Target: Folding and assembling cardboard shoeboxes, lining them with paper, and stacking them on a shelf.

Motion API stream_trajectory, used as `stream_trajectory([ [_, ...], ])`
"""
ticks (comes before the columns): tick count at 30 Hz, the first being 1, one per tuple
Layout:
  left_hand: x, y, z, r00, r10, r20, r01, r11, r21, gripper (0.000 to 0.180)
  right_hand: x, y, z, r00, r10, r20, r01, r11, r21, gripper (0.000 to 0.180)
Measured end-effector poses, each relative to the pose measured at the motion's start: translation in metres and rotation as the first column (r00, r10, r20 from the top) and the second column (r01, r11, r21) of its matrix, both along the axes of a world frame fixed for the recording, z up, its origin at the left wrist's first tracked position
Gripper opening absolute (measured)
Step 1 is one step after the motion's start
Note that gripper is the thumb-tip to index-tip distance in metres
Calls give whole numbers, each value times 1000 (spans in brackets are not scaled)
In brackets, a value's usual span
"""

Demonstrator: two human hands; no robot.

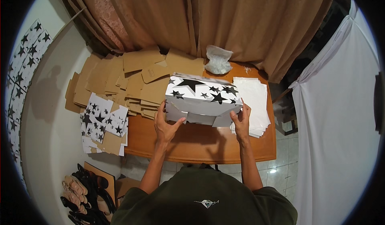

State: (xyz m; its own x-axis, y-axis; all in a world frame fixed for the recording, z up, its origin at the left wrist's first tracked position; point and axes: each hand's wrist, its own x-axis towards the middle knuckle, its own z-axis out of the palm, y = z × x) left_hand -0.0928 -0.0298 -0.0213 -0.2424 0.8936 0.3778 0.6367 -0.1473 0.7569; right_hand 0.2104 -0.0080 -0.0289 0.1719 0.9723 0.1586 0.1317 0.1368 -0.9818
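Observation:
A white cardboard box with black stars is held above the wooden table. My left hand grips its lower left end, thumb on a flap. At the lower right corner my right hand holds the box's other end. The box's bottom flaps face me and look partly folded.
Flat brown cardboard blanks are piled over the table's left and back. Star-printed flat sheets lie at the left edge. A stack of white paper sits at right, a clear plastic bag behind. Brown curtains hang at the back; sandals lie on the floor.

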Motion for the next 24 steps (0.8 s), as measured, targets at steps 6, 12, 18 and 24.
stream_trajectory([
  [6,-15,23,-36,803,-268,533,187,961,202,84,3,8,-7,978,-98,-182,87,994,-66,53],
  [12,-9,12,-53,806,-234,544,259,965,31,84,6,-12,-38,990,-126,-59,120,989,-83,68],
  [18,-29,-24,-165,809,-269,522,371,924,-98,77,21,-39,-129,995,-23,99,37,989,-145,51],
  [24,-23,-53,-227,934,-126,334,230,928,-293,80,23,-55,-185,977,-25,213,62,984,-169,43],
])
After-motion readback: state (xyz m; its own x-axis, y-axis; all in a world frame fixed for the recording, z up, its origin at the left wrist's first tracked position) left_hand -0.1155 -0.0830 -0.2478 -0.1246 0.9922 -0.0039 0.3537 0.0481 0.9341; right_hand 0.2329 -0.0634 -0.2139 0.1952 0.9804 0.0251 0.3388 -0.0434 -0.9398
